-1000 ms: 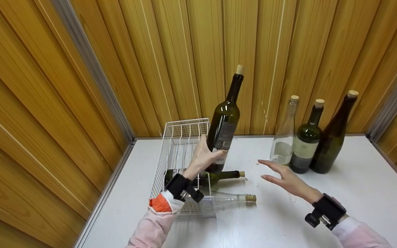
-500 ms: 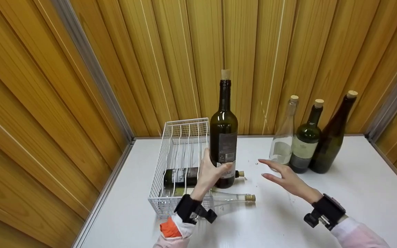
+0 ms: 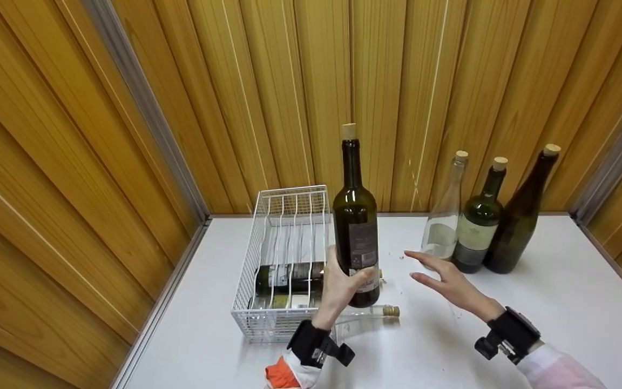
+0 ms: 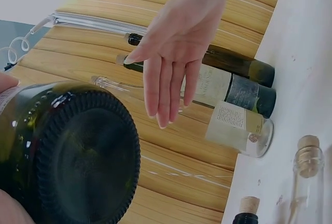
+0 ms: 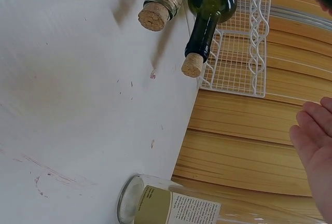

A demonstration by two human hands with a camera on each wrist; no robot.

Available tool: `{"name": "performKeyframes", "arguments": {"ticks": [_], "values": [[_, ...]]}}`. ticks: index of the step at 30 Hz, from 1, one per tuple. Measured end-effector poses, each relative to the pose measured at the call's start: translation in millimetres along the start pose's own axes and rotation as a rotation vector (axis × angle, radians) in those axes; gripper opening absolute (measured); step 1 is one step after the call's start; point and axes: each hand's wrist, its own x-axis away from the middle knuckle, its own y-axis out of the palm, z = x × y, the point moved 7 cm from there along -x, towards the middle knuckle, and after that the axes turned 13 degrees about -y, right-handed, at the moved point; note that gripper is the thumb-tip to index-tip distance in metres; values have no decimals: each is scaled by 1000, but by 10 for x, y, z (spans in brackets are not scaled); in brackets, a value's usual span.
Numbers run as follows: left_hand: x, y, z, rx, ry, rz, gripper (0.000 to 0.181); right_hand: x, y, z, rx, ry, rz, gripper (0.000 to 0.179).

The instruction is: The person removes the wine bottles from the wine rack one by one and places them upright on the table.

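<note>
My left hand [image 3: 340,285] grips a dark green corked wine bottle [image 3: 356,216] low on its body, holding it nearly upright beside the wire rack's right side. Its round ribbed base [image 4: 88,156] faces the camera in the left wrist view. My right hand [image 3: 448,283] hovers over the table with fingers extended, holding nothing; its palm shows in the left wrist view. Inside the white wire rack [image 3: 246,270] lie a dark green bottle [image 3: 289,275] and a clear bottle [image 3: 391,311], their corked necks sticking out to the right. The held bottle partly hides both.
At the back right stand a clear bottle [image 3: 442,232], a green bottle with a pale label [image 3: 478,227] and a tall dark bottle [image 3: 521,221], all corked. Wood-panelled walls [image 3: 311,97] enclose the white table [image 3: 424,356] at the back and sides.
The left hand has brought the bottle down and towards the front, turning it from a rightward tilt to nearly upright. The right hand and the other bottles have stayed in place.
</note>
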Motion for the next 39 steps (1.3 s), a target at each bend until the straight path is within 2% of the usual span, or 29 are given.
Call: {"name": "performKeyframes", "arguments": {"ticks": [5, 12, 15, 19, 23, 33, 39], "values": [[20, 43, -49, 7, 10, -3, 63, -9, -20, -19, 5, 8, 14, 50], [13, 69, -83, -26, 20, 29, 59, -83, -49, -95, -26, -38, 49, 48], [12, 77, -99, -35, 20, 28, 60, -164, -101, -146, -99, -76, 109, 47], [-2, 92, -124, -44, 6, 22, 63, -306, -195, -230, -258, -141, 201, 46], [-36, 96, -148, -56, 0, 28, 62, -415, -241, -297, -320, -163, 226, 45], [-90, 93, -186, -77, -6, 23, 60, -673, -299, -416, -261, -109, 195, 48], [-91, 110, -196, -105, 3, 19, 60, -912, -428, -456, -293, 6, 200, 49]]}}
